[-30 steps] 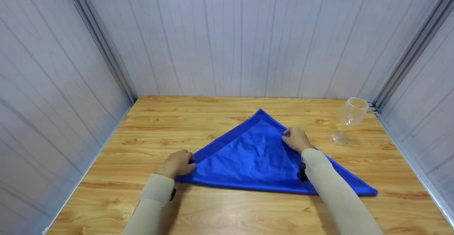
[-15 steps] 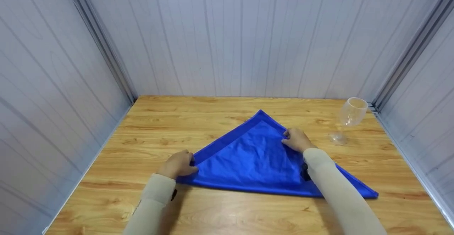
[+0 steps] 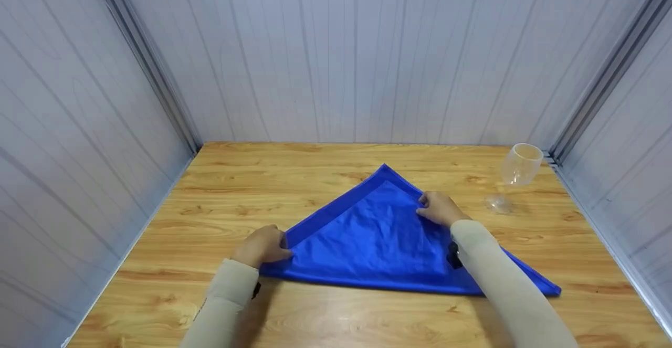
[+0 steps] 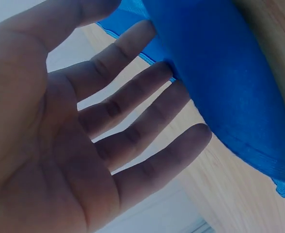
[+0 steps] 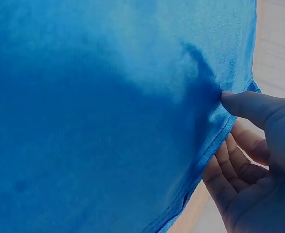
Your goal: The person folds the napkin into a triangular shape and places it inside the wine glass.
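Blue satin-like cloth folded into a triangle (image 3: 378, 238) lay flat on the light wood-grain table (image 3: 220, 190), roughly centred, apex pointing to the back wall, long folded edge toward the person. Left hand (image 3: 261, 245) sat at the cloth's left corner; in head view fingers looked curled over the hem, but left wrist cam showed the fingers (image 4: 133, 131) fairly straight and spread, tips touching the cloth edge (image 4: 220, 73), thumb up top & mostly out of shot, so can't tell if it actually pinched. Right hand (image 3: 440, 207) was on the right slanted edge, not far below the apex: wrist cam had thumb (image 5: 251, 106) pressed on top of the fabric (image 5: 99, 121), other fingers curled under the hem, i.e. pinching the edge w/ a small pucker in the cloth at the thumb. Hands were well apart, one per side of the triangle. Both arms in pale beige sleeves (image 3: 504, 285). Clear stemmed wine glass (image 3: 517, 175) stood upright at back-right of the table, near the corner, apart from cloth. Grey-white panelled walls (image 3: 341, 54) closed in three sides.
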`<state>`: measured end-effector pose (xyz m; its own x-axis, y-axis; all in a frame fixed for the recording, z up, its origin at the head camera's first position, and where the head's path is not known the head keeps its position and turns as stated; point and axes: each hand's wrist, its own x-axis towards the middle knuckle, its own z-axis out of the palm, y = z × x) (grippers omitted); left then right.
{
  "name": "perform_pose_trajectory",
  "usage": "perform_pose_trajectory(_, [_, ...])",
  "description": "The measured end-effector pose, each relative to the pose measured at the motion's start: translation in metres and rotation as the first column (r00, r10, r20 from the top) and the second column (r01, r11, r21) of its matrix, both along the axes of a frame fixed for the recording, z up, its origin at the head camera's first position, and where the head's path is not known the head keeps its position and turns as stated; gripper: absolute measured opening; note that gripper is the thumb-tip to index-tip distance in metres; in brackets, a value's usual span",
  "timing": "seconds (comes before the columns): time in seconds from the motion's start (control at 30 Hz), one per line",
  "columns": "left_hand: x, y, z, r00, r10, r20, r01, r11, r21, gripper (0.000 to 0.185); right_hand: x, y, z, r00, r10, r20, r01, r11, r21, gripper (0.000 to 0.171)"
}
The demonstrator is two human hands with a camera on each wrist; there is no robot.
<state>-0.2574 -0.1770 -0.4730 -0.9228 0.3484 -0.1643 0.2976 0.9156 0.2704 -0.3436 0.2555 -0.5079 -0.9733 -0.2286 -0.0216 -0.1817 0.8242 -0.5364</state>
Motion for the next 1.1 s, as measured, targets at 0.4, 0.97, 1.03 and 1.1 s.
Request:
perform_pose_trajectory(0.4, [-0.002,-0.006,-0.009,1.0,0.017,0.015,-0.017,1.0,0.018,0.019,0.004,0.011,0.008,0.998,-0.025,0.064,0.025,1.0,0.004,0.017])
perform_pose_trajectory(0.97, [-0.004,-0.008,-0.006,0.998,-0.011,0.056,0.011,1.0,0.008,0.024,0.004,0.018,0.007,0.999,-0.005,-0.038,0.003,0.999,-0.045,0.01])
perform_pose_trajectory(1.03, [-0.005,-0.008,-0.006,0.997,0.012,0.08,-0.014,1.0,0.02,0.024,0.004,0.017,0.008,0.998,-0.012,-0.061,0.009,0.999,-0.048,0.01])
perform_pose_trajectory(1.1, [-0.006,-0.008,-0.006,0.995,0.025,0.097,-0.029,0.999,0.037,0.023,0.003,0.018,0.008,0.997,-0.024,-0.075,0.02,0.998,-0.054,0.009])
